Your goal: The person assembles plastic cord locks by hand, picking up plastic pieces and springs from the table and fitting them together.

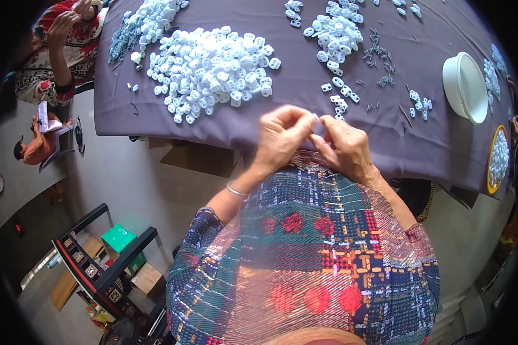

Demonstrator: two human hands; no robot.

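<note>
My left hand [283,135] and my right hand [348,145] meet at the front edge of the table, fingertips nearly touching. Both are closed in a pinch. Whatever lies between the fingertips is too small and too covered to make out. Just beyond them lies a short line of white plastic pieces with two holes [339,104]. Left of my hands spreads a large heap of similar white pieces [213,72]. Further back is a smaller white pile [336,37], with small grey springs or pins [379,54] scattered to its right.
A white tub [465,86] stands at the right, near a yellow-rimmed basket [499,161] of white pieces. A thin brown stick [406,115] lies on the dark tablecloth [293,75]. Another person's hand [63,26] is at the far left, beside more white and grey parts [126,40].
</note>
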